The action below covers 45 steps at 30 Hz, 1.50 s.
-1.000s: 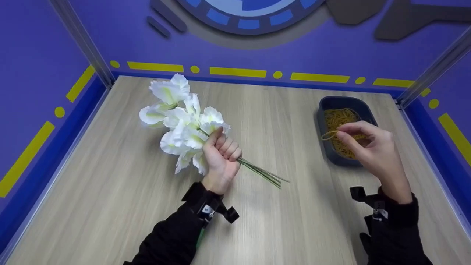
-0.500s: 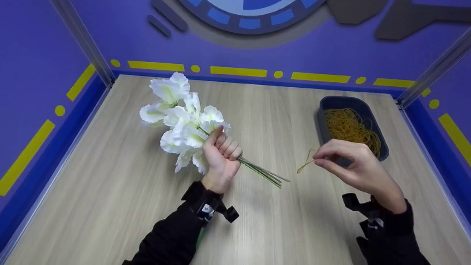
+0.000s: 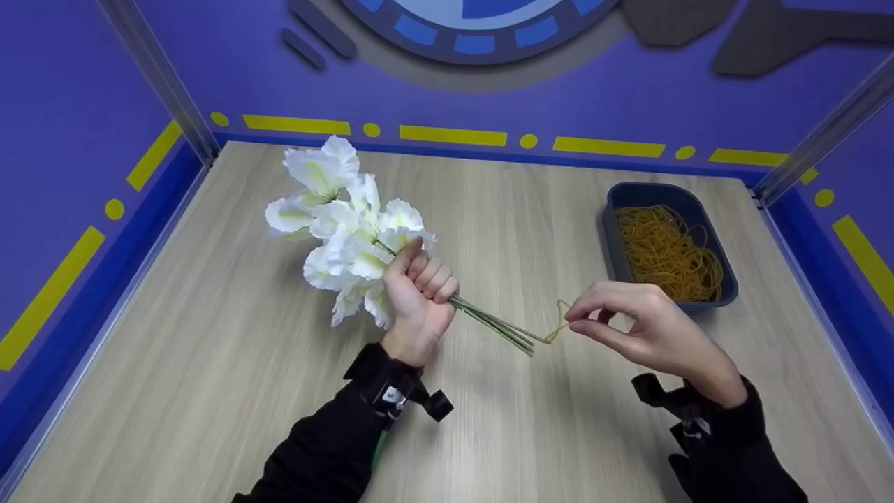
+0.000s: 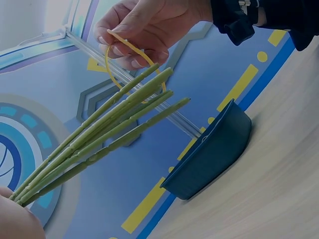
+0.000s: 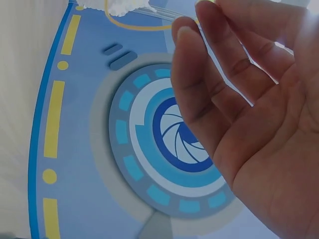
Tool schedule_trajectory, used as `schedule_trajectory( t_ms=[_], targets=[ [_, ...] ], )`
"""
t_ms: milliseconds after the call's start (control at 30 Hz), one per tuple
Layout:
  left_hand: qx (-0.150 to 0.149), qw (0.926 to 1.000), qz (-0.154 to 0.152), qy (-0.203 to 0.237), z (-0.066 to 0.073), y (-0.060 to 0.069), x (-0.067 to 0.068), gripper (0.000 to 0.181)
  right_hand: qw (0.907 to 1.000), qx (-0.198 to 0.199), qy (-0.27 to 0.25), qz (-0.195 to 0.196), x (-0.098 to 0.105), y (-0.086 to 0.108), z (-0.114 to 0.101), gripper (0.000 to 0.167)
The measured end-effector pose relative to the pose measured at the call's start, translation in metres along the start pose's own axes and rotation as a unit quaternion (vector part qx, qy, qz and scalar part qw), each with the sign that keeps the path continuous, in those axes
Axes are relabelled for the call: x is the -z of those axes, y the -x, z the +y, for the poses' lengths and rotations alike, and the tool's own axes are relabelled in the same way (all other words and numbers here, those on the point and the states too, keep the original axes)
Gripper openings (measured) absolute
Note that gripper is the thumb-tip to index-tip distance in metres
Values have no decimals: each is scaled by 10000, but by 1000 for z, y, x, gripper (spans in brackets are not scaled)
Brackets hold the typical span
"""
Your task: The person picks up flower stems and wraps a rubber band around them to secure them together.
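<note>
Flowers (image 3: 349, 244), left of centre in the head view, have their stems (image 4: 124, 106) clamped in the left hand (image 3: 421, 300), apparently so the ends jut free, while the right hand (image 3: 635, 325), right of centre, pinches a band (image 4: 132, 47), presumably leaving its loop clear.

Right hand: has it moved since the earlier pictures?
Yes: in the head view, the right hand moved leftward, away from the dark bin, toward the green stems.
</note>
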<state>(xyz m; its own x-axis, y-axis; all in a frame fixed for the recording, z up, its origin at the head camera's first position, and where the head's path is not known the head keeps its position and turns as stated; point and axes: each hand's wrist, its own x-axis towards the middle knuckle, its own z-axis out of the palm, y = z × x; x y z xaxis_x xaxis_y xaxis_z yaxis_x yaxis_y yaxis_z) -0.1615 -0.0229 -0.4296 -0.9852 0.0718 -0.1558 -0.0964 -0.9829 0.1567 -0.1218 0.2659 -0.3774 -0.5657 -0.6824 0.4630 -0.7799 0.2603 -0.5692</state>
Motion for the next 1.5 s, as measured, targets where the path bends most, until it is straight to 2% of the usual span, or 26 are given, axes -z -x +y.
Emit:
schedule_trajectory(
  t_ms=[433,700,1000,1233,1500],
  targets=[
    [-23,10000,4,42,1,-1,1,54,9998,147,5,165,13,3,-12,44],
    [35,10000,10,20,0,1,0,53,9998,153,21,-147,-1,0,-6,40],
    [79,9998,161,-67,-6,2,1,54,9999,68,-14,-156,-8,-1,-2,38],
    [72,9998,155,-60,-7,3,1,54,9998,128,-15,-176,-12,-3,0,36],
    [172,9994,90,-286,-11,5,2,53,9997,-56,140,-215,-18,-8,-1,28]
  ],
)
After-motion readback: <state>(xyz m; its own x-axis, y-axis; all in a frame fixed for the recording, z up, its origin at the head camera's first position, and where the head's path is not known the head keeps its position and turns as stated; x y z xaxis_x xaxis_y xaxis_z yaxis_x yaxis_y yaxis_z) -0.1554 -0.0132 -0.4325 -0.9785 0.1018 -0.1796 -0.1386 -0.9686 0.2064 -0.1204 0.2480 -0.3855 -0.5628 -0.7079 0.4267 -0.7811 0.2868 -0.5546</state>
